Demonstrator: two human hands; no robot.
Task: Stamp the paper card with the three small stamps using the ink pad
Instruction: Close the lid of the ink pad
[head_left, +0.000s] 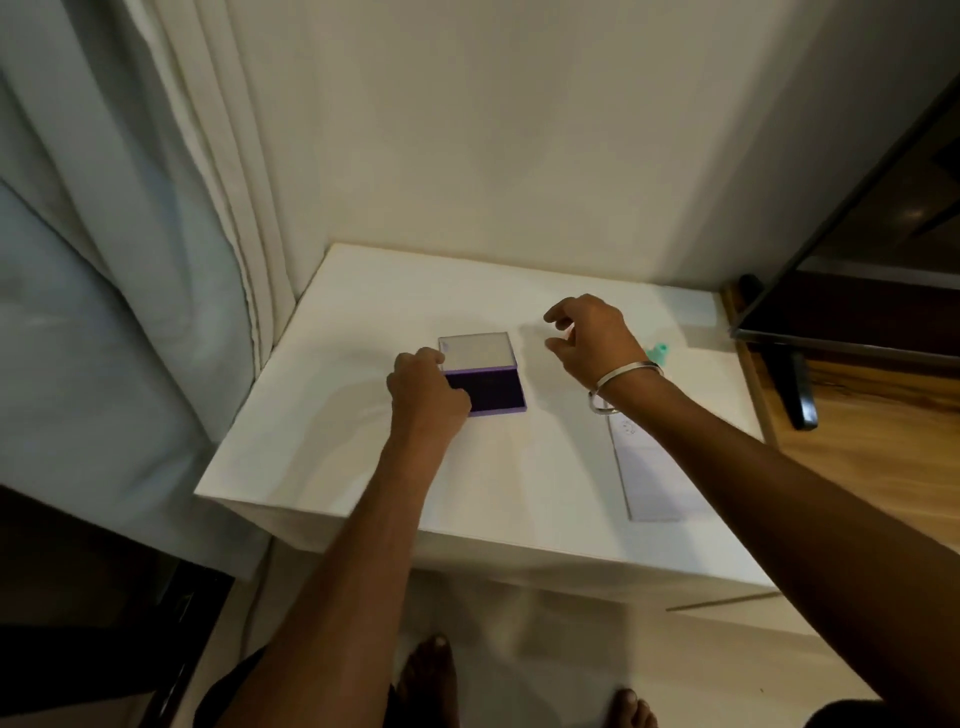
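A purple ink pad (493, 392) lies open in the middle of the white table (363, 467), its clear lid (475, 349) folded back behind it. My left hand (426, 387) rests closed on the pad's left edge. My right hand (592, 338) hovers to the right of the pad, fingers curled and apart, with nothing seen in them. A small teal stamp (657, 352) peeks out behind my right wrist. The pale paper card (654, 478) lies near the right front of the table, partly under my right forearm, with a faint mark near its far end.
A curtain (130, 234) hangs at the left and a wall stands behind the table. A dark television (872, 260) on a wooden stand is at the right. My bare feet (431, 675) show below the table's front edge.
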